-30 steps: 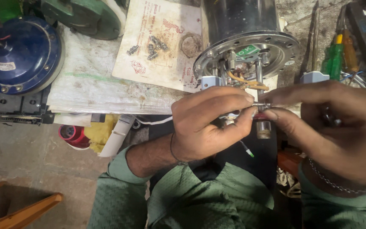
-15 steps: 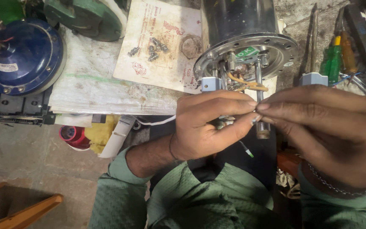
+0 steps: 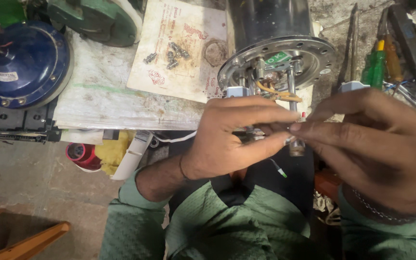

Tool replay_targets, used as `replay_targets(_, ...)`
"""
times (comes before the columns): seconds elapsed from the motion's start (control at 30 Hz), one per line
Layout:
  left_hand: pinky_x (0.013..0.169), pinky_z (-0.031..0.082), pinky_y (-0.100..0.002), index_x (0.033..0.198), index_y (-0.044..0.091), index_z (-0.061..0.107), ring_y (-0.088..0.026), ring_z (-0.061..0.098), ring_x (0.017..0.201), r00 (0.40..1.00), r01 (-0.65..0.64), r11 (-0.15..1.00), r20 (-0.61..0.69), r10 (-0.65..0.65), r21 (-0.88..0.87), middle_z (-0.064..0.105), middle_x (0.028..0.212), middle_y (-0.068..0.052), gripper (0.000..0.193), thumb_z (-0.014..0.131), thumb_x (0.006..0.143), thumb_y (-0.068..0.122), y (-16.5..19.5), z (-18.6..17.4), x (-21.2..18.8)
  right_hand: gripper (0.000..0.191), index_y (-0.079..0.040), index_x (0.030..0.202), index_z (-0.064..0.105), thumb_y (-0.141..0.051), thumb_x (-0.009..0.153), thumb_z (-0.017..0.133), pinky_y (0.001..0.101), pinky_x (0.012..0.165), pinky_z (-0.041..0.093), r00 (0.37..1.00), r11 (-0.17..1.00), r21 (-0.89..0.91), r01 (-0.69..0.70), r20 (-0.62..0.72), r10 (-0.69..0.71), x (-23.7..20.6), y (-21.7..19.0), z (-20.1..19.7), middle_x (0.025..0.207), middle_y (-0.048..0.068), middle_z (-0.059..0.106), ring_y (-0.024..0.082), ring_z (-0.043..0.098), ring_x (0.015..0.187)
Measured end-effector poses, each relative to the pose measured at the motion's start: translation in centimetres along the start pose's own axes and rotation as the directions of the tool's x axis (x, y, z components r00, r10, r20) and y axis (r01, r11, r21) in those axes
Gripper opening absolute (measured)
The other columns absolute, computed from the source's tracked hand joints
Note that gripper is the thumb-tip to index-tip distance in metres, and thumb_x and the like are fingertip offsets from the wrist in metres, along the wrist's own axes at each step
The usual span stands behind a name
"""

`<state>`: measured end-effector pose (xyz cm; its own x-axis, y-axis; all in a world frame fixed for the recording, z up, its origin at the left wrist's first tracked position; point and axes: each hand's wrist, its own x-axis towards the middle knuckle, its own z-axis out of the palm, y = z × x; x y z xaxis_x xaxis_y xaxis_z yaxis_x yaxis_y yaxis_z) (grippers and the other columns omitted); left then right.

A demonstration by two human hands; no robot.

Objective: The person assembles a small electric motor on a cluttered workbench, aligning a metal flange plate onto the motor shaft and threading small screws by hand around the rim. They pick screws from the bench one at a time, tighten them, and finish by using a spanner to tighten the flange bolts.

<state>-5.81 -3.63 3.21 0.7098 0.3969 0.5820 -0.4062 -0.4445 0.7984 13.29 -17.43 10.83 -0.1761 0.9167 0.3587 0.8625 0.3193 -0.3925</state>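
Note:
A black cylindrical motor body with a round metal flange (image 3: pixel 278 58) lies on the bench edge, its metal rods and yellow wires (image 3: pixel 278 91) pointing toward me. My left hand (image 3: pixel 232 139) is curled just below the flange, fingers closed on small wires and a pale part there. From the right, my right hand (image 3: pixel 371 149) pinches a thin wire end against the left fingertips, beside a rod end (image 3: pixel 296 147). A red-tipped wire (image 3: pixel 303 115) sticks up between the hands, and a green-tipped wire (image 3: pixel 281 171) hangs below. What exactly sits inside the pinch is hidden.
Several loose screws (image 3: pixel 172 54) lie on a stained printed paper (image 3: pixel 179 48). A blue round cover (image 3: pixel 22 62) and a green casting (image 3: pixel 97 19) sit at left. Green and orange screwdrivers (image 3: pixel 376 67) lie at right. A red cap (image 3: pixel 80 154) and a wooden frame (image 3: pixel 25 238) are below.
My right hand's fingers have stretched leftward and closed against the left fingertips. The left hand has stayed under the flange, barely shifting.

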Motion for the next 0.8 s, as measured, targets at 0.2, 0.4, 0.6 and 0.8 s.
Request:
replay_targets(0.2,0.076,0.064,-0.023,0.116,0.002,0.070,-0.014,0.075,0.091,0.978,-0.107,0.970,-0.151,0.141,0.218,0.074,0.109,-0.010,0.024,0.076,0.094,-0.002,2.2,-1.9,0.8,0.042,-0.009,0.121,0.070,-0.007,0.081,0.082,0.0236,0.057,0.049,0.999,0.997,-0.066,-0.043,-0.021,0.041,-1.6,1.3,-0.8,0.102,0.012,0.063,0.012,0.063,0.073)
replay_targets(0.4,0.076,0.060,-0.028,0.109,0.001,0.070,-0.020,0.075,0.089,0.930,0.164,0.561,-0.318,0.187,0.811,0.073,0.103,-0.010,0.015,0.079,0.097,-0.003,3.8,-7.1,-0.6,0.058,-0.010,0.146,0.063,-0.008,0.089,0.075,0.0341,0.049,0.042,0.868,0.851,-0.187,-0.490,-0.016,0.496,-1.2,1.4,-1.2,0.082,0.013,0.060,0.017,0.053,0.056)
replay_targets(0.6,0.071,0.055,-0.044,0.094,0.001,0.075,-0.036,0.071,0.079,0.941,0.330,0.409,-0.328,-0.076,0.851,0.073,0.087,-0.017,0.008,0.079,0.092,0.008,1.9,-9.9,-0.3,0.055,0.004,0.139,0.063,0.000,0.087,0.082,0.0361,0.068,0.057,0.956,0.943,-0.218,-0.253,-0.204,0.209,1.9,1.5,0.5,0.139,0.026,0.066,0.028,0.071,0.092)
replay_targets(0.8,0.071,0.054,-0.049,0.088,0.002,0.075,-0.043,0.068,0.079,0.921,0.383,0.273,-0.342,-0.187,0.882,0.071,0.082,-0.020,0.008,0.076,0.090,0.010,-0.1,-11.0,-0.3,0.055,0.010,0.132,0.063,0.002,0.082,0.083,0.0413,0.084,0.059,0.976,0.945,-0.301,-0.129,-0.205,0.068,2.4,2.0,0.9,0.131,0.029,0.065,0.038,0.070,0.108)
